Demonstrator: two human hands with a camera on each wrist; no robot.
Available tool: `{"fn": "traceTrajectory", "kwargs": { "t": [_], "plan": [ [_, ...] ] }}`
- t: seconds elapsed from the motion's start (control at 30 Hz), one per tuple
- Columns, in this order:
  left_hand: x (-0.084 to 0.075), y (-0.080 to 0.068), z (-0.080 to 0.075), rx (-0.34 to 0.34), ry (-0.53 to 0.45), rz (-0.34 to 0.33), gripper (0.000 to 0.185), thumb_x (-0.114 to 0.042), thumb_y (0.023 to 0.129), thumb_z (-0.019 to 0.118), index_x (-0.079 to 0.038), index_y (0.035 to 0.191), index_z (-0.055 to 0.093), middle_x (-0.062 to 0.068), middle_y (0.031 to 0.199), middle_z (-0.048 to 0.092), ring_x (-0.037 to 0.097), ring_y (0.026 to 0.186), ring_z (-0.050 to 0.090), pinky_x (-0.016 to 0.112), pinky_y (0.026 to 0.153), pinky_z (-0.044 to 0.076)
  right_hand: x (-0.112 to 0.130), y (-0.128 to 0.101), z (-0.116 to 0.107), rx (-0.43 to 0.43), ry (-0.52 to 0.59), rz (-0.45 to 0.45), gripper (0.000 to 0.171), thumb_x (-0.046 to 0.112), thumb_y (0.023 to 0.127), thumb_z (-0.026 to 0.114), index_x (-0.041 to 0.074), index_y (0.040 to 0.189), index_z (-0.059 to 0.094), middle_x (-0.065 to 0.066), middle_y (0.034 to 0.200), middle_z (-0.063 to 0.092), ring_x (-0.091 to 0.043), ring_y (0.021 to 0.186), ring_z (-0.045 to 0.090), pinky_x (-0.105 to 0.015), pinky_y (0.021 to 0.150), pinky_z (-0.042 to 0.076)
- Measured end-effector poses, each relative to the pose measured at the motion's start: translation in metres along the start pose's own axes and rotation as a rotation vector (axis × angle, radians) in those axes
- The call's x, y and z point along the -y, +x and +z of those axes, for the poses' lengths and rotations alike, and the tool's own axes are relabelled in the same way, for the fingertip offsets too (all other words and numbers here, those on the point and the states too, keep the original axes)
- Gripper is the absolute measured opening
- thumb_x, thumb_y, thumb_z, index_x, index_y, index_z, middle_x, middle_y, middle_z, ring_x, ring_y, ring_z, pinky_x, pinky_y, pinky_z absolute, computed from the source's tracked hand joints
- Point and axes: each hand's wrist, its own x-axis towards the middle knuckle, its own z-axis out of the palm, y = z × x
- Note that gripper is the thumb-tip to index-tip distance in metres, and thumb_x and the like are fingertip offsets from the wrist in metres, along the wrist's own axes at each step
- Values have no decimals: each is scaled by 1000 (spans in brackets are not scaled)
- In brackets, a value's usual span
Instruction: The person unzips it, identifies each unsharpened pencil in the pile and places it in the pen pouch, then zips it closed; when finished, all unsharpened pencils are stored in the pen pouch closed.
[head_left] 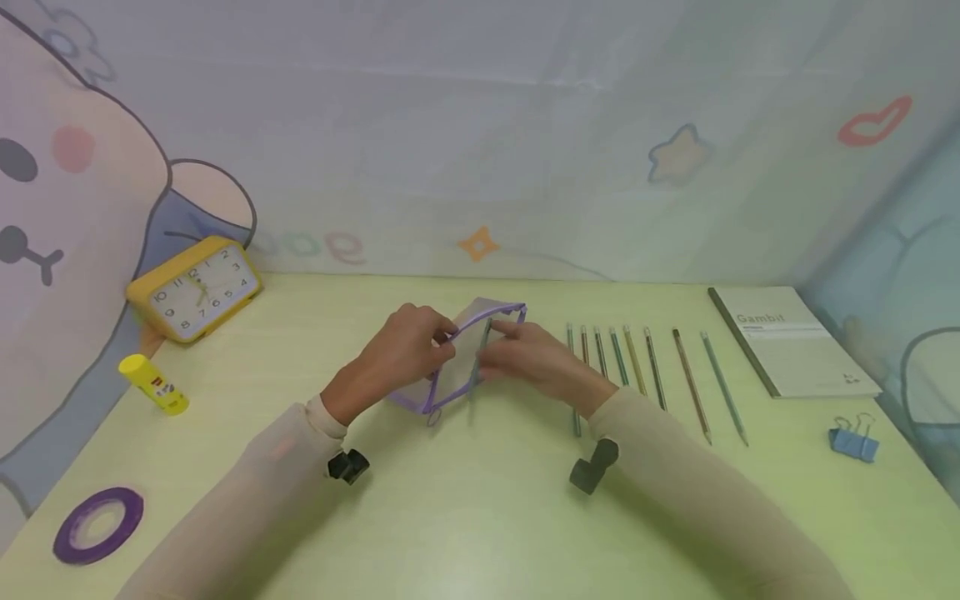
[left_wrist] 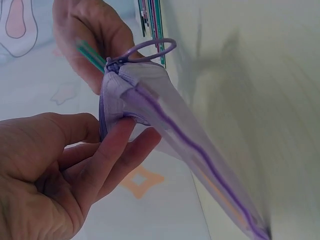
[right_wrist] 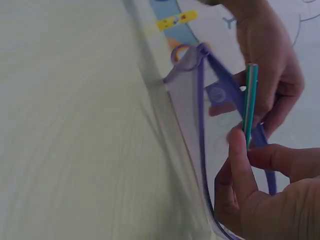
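Note:
A translucent pencil case (left_wrist: 155, 95) with purple zipper edging stands with its mouth spread apart, a purple ring on its zipper pull. My left hand (head_left: 412, 342) pinches one edge of that mouth, with fingertips curled just inside the rim in the left wrist view. Across the opening, my right hand (head_left: 532, 354) holds a green pencil (right_wrist: 251, 100) between thumb and fingers. This pencil lies over the mouth of the case in the head view. In the right wrist view its upper end shows above the fingers, while the lower part is hidden by them.
Several pencils (head_left: 690, 383) lie in a row right of the hands. Farther right are a notebook (head_left: 802, 350) and a blue binder clip (head_left: 853, 443). At left stand a yellow clock (head_left: 198, 292), a glue stick (head_left: 153, 383) and a purple tape roll (head_left: 67, 533). A printed cloth backs the table.

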Motion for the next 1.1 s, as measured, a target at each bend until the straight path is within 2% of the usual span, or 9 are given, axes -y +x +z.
{"fn": "traceTrajectory", "kwargs": {
  "t": [0.13,0.23,0.33,0.5,0.57,0.67,0.8,0.93,1.1],
  "plan": [
    [-3,3,2,5,2,25,35,-7,94,60,4,126,69,19,107,77,9,58,70,24,57,57,-2,11,6,-65,-16,-8,79,2,96,62,-3,160,15,-26,121,66,-18,92,73,-31,90,59],
    [-5,4,4,7,15,55,34,-6,93,59,4,123,70,19,105,77,8,57,69,23,56,56,-2,15,11,-105,-31,-5,74,1,95,63,-2,158,25,-20,109,67,-17,84,73,-30,86,60],
    [-6,3,3,-5,38,77,31,-7,93,60,4,121,72,18,102,78,7,57,69,22,55,55,-1,16,16,-132,-35,-2,74,2,94,66,0,157,28,-21,107,68,-21,86,74,-32,85,60],
    [-4,-3,-3,-33,59,59,32,-6,92,61,5,121,71,18,100,78,8,56,69,22,55,54,4,6,21,-114,-111,-16,85,8,94,69,2,161,17,-24,124,65,-30,102,75,-33,87,60],
    [-1,-4,-4,-37,50,48,34,-5,92,59,6,122,70,19,100,78,8,56,69,23,56,55,9,-4,18,-84,-204,-56,78,11,94,69,3,159,26,-21,126,65,-31,105,73,-34,88,60],
    [1,-5,-5,-27,19,32,34,-5,93,58,6,123,70,19,102,77,8,56,70,24,58,57,21,-25,0,-68,-467,-164,60,19,96,67,6,151,47,-15,121,69,-30,105,73,-36,88,60],
    [1,-4,-5,-21,2,25,35,-6,93,58,5,125,69,20,104,77,8,56,70,25,61,58,41,-56,-37,-177,-830,-275,43,24,97,66,10,138,63,-8,113,75,-26,104,72,-40,85,59],
    [-1,-4,-5,-21,-2,28,36,-6,93,59,4,126,68,20,105,77,8,56,70,25,62,58,49,-79,-75,-275,-1009,-245,36,18,99,63,5,132,67,-14,113,74,-27,100,71,-41,80,57],
    [-1,-4,-4,-14,-7,25,36,-5,93,59,5,127,68,20,107,76,8,57,70,26,61,58,33,-88,-106,-304,-1118,-155,34,10,98,61,-6,126,67,-24,110,72,-29,88,70,-42,75,57]
  ]
}}
